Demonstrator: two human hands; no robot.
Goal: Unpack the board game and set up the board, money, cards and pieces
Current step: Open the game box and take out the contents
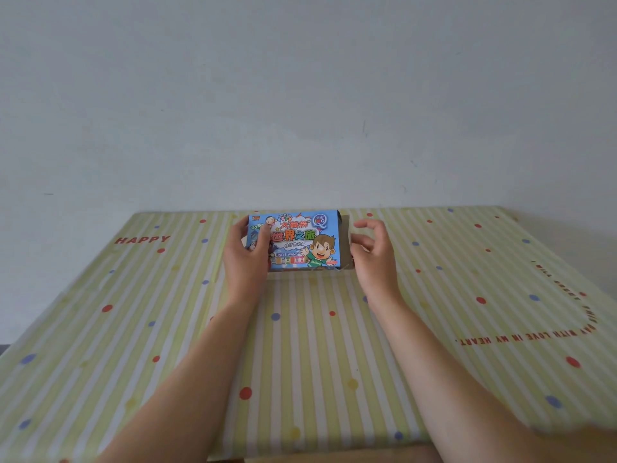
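Two hands are at one box, both mine. My left hand (245, 252) grips the left end of the game box (298, 240), thumb laid over the printed face and fingers wrapped behind. My right hand (370, 252) is just beside the box's right end, fingers loosely curled and holding nothing. I cannot tell whether its fingertips touch the cardboard.

The box is the only one here. It is held up with its blue face tilted toward me, at the far middle of the table, near the wall (300, 95). Its lid is still closed. On the face I read "UNCLE WANG" on a small banner, "GO" at the left edge by my thumb, and a big "Q" in a round badge at the upper right. The title is in large Chinese characters, 大富翁 above 世界之旅. One cartoon boy with brown hair grins at the lower right, and a smaller figure sits at the top left.

Under it lies one tablecloth (300, 345), striped yellow-green and white, scattered with red, blue and yellow dots. It carries two bits of red writing: "HAPPY" (142, 239) to the left, and to the right a curved line (521, 334), upside down to me, that includes "WITH LOVE IN MY HEART".
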